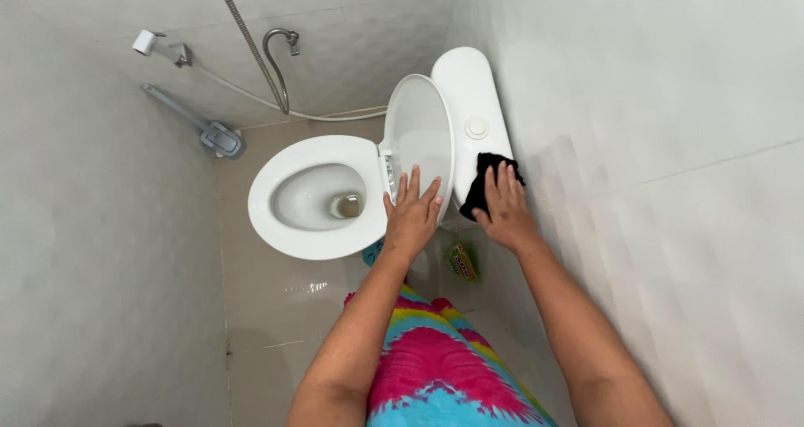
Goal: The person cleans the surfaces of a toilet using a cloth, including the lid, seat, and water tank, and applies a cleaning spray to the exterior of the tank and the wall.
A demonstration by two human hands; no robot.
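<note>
A white toilet (276,226) stands against the tiled wall with its lid (419,126) raised against the white tank (471,84). My left hand (412,213) lies flat with fingers spread on the lower part of the raised lid, holding nothing. My right hand (502,205) presses a black cloth (484,176) against the near end of the tank, just below the round flush button (476,127).
A grey brush (213,134) lies on the floor in the far corner. A spray hose (251,46) and a curved tap (280,50) hang on the back wall. A green packet (461,261) sits on the floor beside the toilet base.
</note>
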